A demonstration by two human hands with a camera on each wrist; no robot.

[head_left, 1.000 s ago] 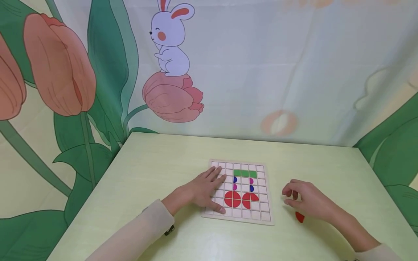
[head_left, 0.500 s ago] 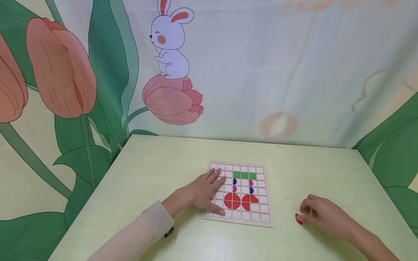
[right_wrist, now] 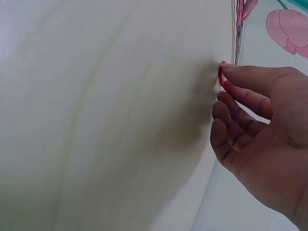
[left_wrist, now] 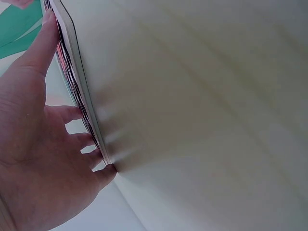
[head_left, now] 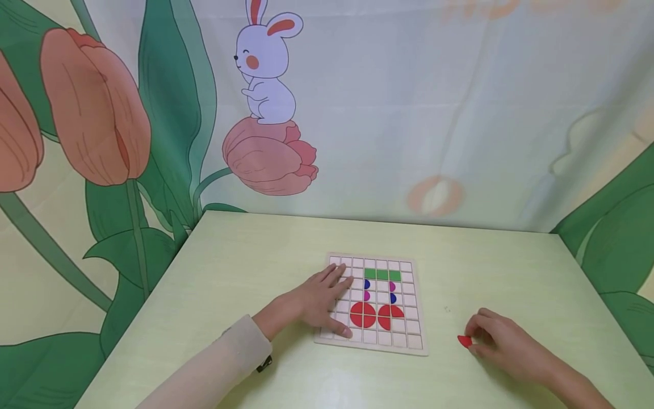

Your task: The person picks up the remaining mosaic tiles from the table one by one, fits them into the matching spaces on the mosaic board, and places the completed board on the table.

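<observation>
A square wooden grid board lies on the table with coloured tiles set in its cells. My left hand rests on the board's left side, fingers spread and straight; the left wrist view shows its fingertips along the board edge. Right of the board, my right hand pinches a red quarter-circle tile between thumb and fingers, close over the table. In the right wrist view the tile shows edge-on at the thumb tip. Red quarter tiles form a full circle, and beside it stands a three-quarter red circle.
On the board a row of green tiles sits above small blue and magenta half-circle tiles. The pale table extends around the board. Behind it hangs a curtain printed with tulips and a rabbit.
My right hand has moved right and down to the red quarter tile, pinched it, and turned it slightly. The left hand has stayed on the board.
</observation>
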